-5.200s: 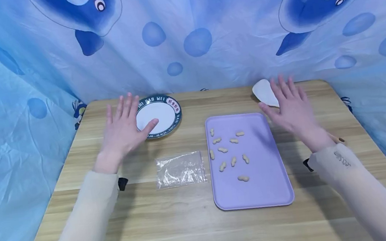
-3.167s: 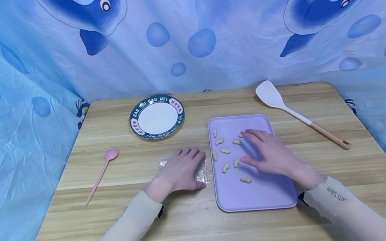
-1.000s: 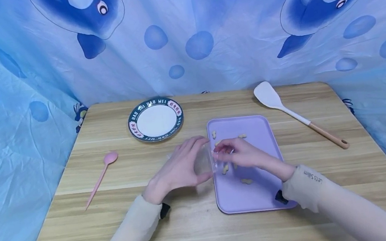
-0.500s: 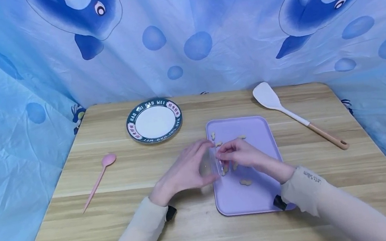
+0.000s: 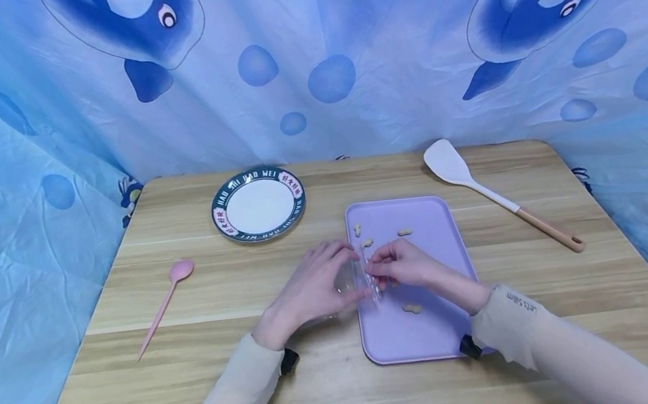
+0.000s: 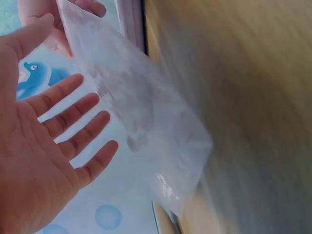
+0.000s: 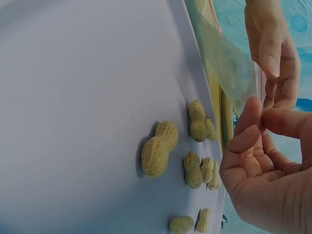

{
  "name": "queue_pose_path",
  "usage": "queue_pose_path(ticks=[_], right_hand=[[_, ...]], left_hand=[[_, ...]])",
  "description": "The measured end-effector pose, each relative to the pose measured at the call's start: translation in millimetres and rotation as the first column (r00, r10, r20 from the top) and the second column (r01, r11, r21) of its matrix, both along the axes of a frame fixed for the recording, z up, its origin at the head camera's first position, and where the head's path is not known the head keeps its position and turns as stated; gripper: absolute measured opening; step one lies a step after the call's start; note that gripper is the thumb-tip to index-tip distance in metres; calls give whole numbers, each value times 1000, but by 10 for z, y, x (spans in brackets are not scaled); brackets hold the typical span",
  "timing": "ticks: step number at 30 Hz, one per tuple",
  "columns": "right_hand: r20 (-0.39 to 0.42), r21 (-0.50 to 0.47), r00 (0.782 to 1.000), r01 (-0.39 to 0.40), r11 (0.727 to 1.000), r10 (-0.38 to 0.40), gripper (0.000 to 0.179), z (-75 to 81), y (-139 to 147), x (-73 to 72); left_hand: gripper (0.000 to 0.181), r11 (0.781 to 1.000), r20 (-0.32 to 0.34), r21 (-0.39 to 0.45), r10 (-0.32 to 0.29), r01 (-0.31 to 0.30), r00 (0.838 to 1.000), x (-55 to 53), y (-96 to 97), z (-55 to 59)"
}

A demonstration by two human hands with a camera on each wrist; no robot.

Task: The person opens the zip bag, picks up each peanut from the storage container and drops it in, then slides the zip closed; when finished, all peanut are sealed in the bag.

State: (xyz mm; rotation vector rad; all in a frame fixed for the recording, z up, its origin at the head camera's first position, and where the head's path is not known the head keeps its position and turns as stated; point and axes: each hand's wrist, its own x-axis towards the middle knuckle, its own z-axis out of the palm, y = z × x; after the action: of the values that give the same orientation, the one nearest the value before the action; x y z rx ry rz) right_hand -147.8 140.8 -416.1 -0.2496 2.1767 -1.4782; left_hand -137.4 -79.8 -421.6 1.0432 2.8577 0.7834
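In the head view my right hand is over the left part of a lilac tray, thumb and index finger pinching the edge of a clear plastic bag. The bag hangs slanting down from that pinch in the left wrist view. My left hand is beside the bag, its fingers spread and straight, fingertips close to the film. Several unshelled peanuts lie on the tray below the right hand; some of them are hidden by it in the head view.
A white plate with a dark green rim stands at the back left. Nearer on the left lies a pink spoon. Right of the tray is a white spatula with a wooden handle. A blue printed curtain hangs behind the table.
Both hands were spread above the table, then lowered to the bag and the tray. The bag has been lifted off the table to the tray's left edge, pinched by my right hand.
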Motion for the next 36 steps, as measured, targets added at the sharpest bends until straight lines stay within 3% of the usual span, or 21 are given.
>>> queue_pose_path(ticks=[6, 11, 17, 21, 28, 36], right_hand=[[8, -31, 1000, 29, 999, -29, 16, -26, 4, -1], [19, -51, 999, 42, 998, -41, 16, 0, 15, 16], [24, -70, 999, 38, 997, -37, 21, 18, 29, 18], [23, -75, 999, 33, 997, -31, 23, 36, 22, 21], [-18, -105, 1000, 10, 994, -12, 24, 110, 10, 14], [-17, -119, 1000, 5, 993, -7, 15, 125, -24, 14]], left_hand=[[47, 1000, 3, 11, 18, -18, 1000, 17, 29, 21], [31, 997, -2, 74, 5, -5, 1000, 6, 43, 5], [13, 980, 121, 201, -8, -17, 993, -16, 72, 36], [10, 964, 221, 263, -15, -45, 975, -29, 90, 71], [17, 935, 327, 344, -32, -87, 944, -50, 99, 112], [26, 909, 476, 371, -12, -188, 879, -70, 130, 129]])
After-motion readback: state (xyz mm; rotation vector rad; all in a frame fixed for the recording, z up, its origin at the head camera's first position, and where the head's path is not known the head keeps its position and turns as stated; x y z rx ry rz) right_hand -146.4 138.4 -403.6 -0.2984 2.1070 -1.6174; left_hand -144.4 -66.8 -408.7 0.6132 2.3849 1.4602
